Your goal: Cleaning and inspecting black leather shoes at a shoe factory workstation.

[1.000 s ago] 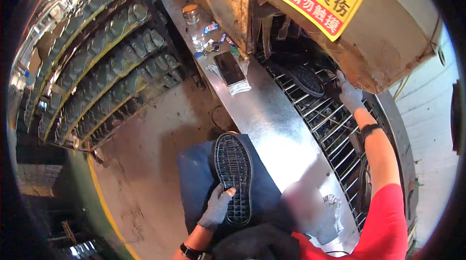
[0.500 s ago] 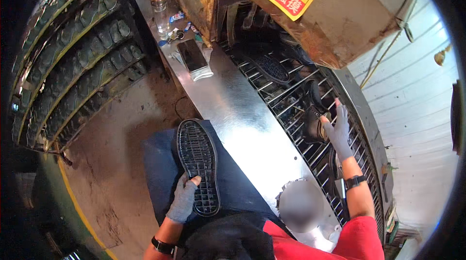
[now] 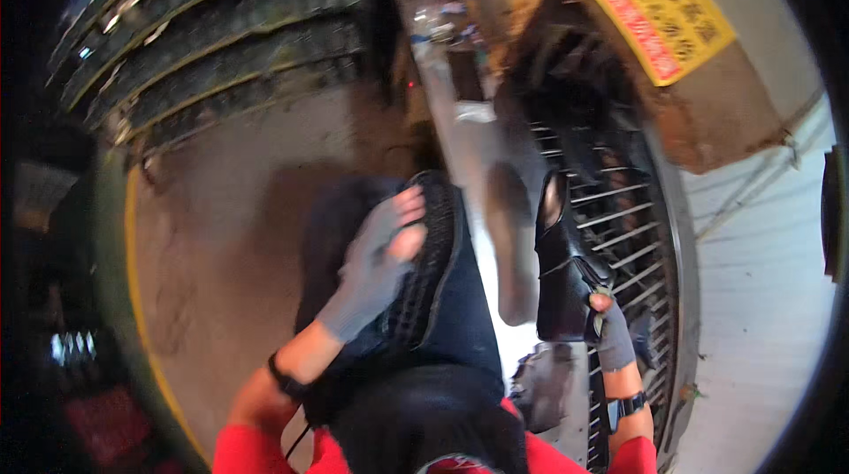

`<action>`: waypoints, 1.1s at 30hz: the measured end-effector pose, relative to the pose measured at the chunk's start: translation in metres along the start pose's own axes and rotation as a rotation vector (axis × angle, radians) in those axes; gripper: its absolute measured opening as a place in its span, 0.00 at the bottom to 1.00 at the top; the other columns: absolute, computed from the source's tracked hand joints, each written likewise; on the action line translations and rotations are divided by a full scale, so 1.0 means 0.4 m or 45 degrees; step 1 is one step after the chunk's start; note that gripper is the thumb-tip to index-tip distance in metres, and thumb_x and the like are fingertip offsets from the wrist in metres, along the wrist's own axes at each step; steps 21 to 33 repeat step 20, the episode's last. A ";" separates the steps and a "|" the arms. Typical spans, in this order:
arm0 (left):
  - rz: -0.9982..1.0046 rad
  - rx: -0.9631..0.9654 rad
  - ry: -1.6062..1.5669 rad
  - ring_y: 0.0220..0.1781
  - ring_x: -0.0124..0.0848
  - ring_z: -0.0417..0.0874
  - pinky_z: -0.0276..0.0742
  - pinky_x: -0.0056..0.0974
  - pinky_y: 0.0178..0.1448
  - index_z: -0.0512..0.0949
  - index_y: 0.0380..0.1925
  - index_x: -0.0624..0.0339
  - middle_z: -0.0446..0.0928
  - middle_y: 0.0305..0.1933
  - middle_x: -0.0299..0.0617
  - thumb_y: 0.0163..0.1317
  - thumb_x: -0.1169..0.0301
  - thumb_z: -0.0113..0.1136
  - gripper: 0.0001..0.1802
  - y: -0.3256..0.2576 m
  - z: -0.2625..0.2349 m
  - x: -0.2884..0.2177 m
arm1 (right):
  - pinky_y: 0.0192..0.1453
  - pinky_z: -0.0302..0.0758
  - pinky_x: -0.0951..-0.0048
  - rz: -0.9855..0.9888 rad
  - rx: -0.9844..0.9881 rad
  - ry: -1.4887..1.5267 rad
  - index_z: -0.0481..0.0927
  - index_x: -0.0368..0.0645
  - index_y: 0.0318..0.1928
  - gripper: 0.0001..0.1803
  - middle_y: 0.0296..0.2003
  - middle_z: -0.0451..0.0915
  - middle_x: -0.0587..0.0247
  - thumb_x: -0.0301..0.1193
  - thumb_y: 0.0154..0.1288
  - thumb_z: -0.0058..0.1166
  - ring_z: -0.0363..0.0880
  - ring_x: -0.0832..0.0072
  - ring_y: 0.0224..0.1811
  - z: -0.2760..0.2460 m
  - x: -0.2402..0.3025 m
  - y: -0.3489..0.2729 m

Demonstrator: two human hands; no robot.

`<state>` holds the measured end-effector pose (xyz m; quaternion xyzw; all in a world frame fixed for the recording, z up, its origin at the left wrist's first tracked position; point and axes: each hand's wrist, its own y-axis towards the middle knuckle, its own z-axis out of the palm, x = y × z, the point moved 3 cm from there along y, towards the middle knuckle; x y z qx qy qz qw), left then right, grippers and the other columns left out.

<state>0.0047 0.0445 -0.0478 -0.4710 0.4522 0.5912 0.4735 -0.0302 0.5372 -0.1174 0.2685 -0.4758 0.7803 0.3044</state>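
Observation:
My left hand [image 3: 376, 262], in a grey glove with bare fingertips, grips the edge of a black shoe sole [image 3: 438, 253] over my lap. The sole stands tilted, its ridged tread partly turned toward me and blurred by motion. Over the metal bench's right side, my right hand [image 3: 613, 337], gloved the same way, is closed on the near end of a black leather shoe [image 3: 566, 271]. The shoe's other end points away from me; the fingers beneath are partly hidden.
A barred rack [image 3: 628, 226] with dark shoes runs along the right, leading under a brown housing [image 3: 725, 111] with a yellow-and-red sign [image 3: 663, 14]. On the bench's far end lie a dark phone [image 3: 466, 76] and small items. Shelves [image 3: 239, 23] of shoe parts stand far left.
My right hand has picked the black shoe off the rack and drawn it nearer, over the bench edge. My left hand has shifted up and right with the sole, tilting it. The view has turned.

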 end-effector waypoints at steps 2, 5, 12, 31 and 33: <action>-0.112 -0.003 -0.236 0.75 0.39 0.75 0.70 0.45 0.78 0.61 0.81 0.58 0.73 0.74 0.51 0.80 0.65 0.59 0.35 0.037 0.073 -0.047 | 0.74 0.78 0.60 -0.214 0.175 -0.246 0.72 0.31 0.73 0.43 0.67 0.80 0.51 0.38 0.63 0.74 0.81 0.62 0.68 0.280 0.008 0.010; -0.185 -0.184 -0.509 0.66 0.44 0.83 0.80 0.47 0.70 0.58 0.82 0.50 0.80 0.66 0.55 0.79 0.56 0.60 0.38 0.089 0.084 -0.034 | 0.81 0.66 0.60 -0.437 0.526 -0.472 0.63 0.34 0.80 0.57 0.74 0.72 0.49 0.60 0.64 0.70 0.71 0.61 0.76 0.645 0.035 -0.015; -0.186 0.326 -1.239 0.67 0.55 0.83 0.80 0.58 0.73 0.60 0.80 0.56 0.79 0.67 0.62 0.73 0.28 0.45 0.51 0.064 0.055 -0.074 | 0.67 0.82 0.62 0.079 0.504 -0.098 0.68 0.35 0.75 0.53 0.64 0.81 0.53 0.65 0.68 0.64 0.83 0.68 0.63 0.743 -0.048 0.047; -0.095 0.018 1.360 0.74 0.52 0.75 0.71 0.51 0.78 0.73 0.75 0.48 0.71 0.76 0.51 0.64 0.44 0.74 0.42 0.190 -0.087 0.210 | 0.56 0.88 0.66 0.070 0.122 0.023 0.78 0.31 0.64 0.43 0.51 0.87 0.52 0.62 0.73 0.60 0.90 0.66 0.48 0.730 -0.003 0.022; -0.095 0.018 1.360 0.74 0.52 0.75 0.71 0.51 0.78 0.73 0.75 0.48 0.71 0.76 0.51 0.64 0.44 0.74 0.42 0.190 -0.087 0.210 | 0.56 0.88 0.66 0.070 0.122 0.023 0.78 0.31 0.64 0.43 0.51 0.87 0.52 0.62 0.73 0.60 0.90 0.66 0.48 0.730 -0.003 0.022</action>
